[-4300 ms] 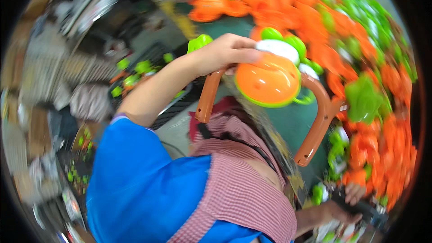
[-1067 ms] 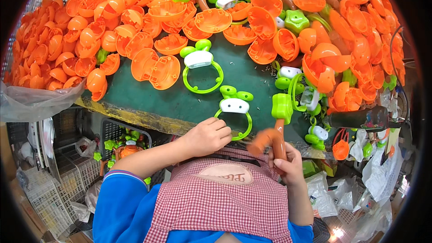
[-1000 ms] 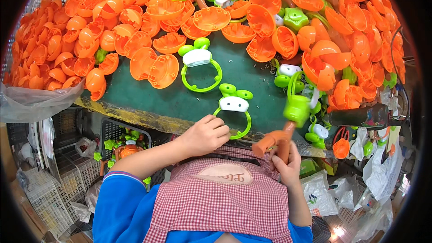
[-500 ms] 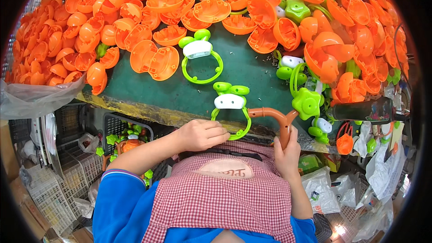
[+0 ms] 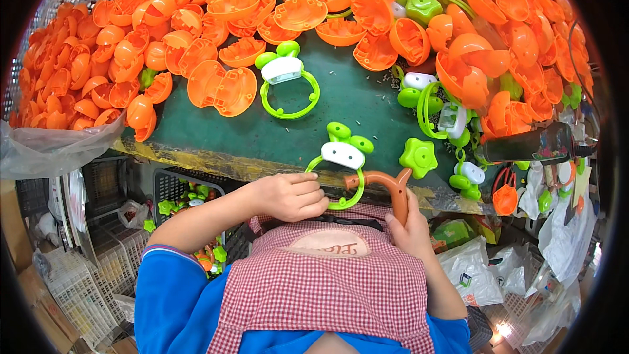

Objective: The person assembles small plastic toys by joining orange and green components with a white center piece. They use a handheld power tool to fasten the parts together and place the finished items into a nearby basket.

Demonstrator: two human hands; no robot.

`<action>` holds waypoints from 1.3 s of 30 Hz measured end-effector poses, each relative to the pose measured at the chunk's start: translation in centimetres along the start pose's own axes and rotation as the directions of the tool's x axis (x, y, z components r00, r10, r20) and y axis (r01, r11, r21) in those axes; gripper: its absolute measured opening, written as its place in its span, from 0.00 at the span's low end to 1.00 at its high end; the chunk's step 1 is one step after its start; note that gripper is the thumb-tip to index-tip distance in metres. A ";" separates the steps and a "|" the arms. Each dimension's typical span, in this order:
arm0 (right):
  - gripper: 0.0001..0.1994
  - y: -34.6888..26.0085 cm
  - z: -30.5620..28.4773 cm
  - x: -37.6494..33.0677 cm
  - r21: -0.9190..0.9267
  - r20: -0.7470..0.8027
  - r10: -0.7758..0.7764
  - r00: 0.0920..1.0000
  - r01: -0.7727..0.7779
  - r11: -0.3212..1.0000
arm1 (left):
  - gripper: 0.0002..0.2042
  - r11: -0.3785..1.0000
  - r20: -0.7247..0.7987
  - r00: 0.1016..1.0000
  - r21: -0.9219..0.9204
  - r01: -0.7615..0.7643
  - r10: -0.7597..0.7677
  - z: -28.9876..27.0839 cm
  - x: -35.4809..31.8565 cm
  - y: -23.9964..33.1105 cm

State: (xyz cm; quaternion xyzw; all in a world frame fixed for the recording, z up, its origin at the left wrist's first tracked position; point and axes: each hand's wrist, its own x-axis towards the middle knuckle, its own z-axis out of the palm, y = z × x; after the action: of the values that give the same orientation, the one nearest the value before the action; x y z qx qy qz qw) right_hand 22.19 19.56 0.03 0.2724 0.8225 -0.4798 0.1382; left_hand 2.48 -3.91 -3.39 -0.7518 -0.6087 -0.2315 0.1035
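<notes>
Right at the near edge of the green table [image 5: 216, 137], the left hand [image 5: 291, 195] is curled with its fingers pressed together, pinching the near rim of a green ring [image 5: 335, 180] that has a white block and green knobs on its far side. The ring lies at the table's near edge, its near part hanging just past it. Just to the right, the right hand [image 5: 407, 226] grips the lower end of a bent brown handle [image 5: 385, 187], fingers wrapped tight around it; the handle's other end touches the ring's right side. A checked red apron [image 5: 327, 288] over blue sleeves [image 5: 170, 301] fills the nearest part of the view.

A little farther right, a green star-shaped knob [image 5: 418, 157] sits on the table, close to the handle. Farther back on the left, a second green ring [image 5: 288, 85] with a white block lies flat, and beside it a pair of orange shells [image 5: 223, 87].

Beyond that, orange shells [image 5: 98, 59] are heaped all along the far and left sides, more stacked on the right with green and white pieces [image 5: 452, 118] mixed in. Under the table on the left, a crate [image 5: 190, 196] holds small green parts.
</notes>
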 end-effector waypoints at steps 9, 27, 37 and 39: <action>0.26 -4.8 -1.2 3.8 -0.503 -0.250 -0.674 0.695 0.501 0.704 | 0.09 0.994 -0.047 0.998 0.098 0.041 -0.037 1.6 2.2 -1.9; 0.09 -5.4 1.2 10.4 -0.373 0.303 -0.761 0.574 0.806 0.460 | 0.11 0.548 -0.016 0.565 0.222 0.806 -0.825 -12.9 6.2 -31.6; 0.10 -4.6 1.1 10.7 -0.381 0.312 -0.760 0.570 0.808 0.449 | 0.07 0.655 0.282 0.659 0.624 0.426 -0.697 -11.7 8.7 -34.8; 0.09 -4.9 1.1 10.7 -0.362 0.296 -0.782 0.549 0.822 0.440 | 0.13 0.709 0.150 0.767 0.522 0.474 -0.623 -14.4 7.1 -34.8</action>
State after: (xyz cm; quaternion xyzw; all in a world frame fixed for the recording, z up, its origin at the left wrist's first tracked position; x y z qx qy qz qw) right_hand 10.58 20.08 -2.22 -0.2114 0.9338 -0.2884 -0.0103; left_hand -33.15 4.24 8.15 -0.5139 -0.8514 0.0206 0.1028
